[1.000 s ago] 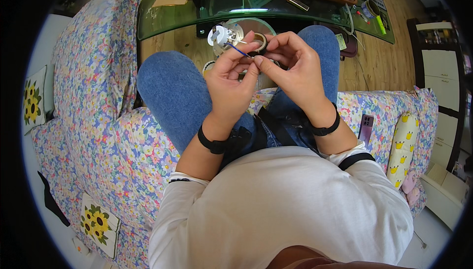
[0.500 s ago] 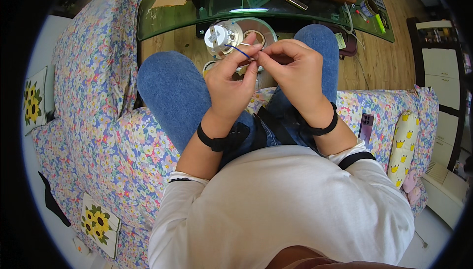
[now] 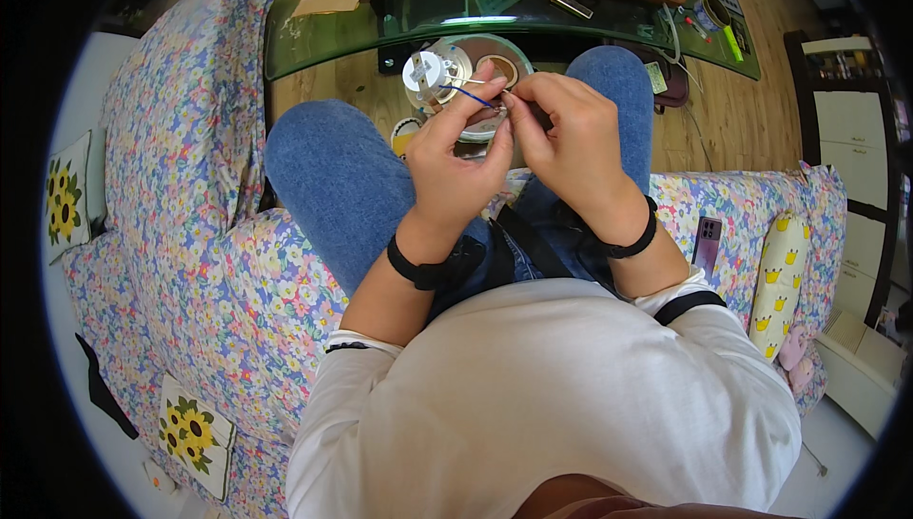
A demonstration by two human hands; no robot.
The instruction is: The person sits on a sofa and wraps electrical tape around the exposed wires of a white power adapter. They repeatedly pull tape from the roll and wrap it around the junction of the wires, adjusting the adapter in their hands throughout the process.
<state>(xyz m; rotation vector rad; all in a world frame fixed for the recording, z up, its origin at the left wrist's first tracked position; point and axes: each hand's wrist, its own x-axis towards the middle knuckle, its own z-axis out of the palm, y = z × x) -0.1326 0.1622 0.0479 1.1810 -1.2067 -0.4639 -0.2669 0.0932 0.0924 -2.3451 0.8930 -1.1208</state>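
Left hand (image 3: 449,159), right hand (image 3: 574,135) shifted rightward, pinching blue wire (image 3: 466,93) (clear of table edge (image 3: 328,60))

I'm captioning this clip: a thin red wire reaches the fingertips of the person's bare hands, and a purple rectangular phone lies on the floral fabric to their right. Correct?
Not quite: the thin wire reaching the left hand and right hand is blue, not red, as the head view shows. The rest stands.

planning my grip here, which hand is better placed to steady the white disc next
Probably the left hand: it is nearer the white disc, while the right hand is farther right. Both are by the blue wire.
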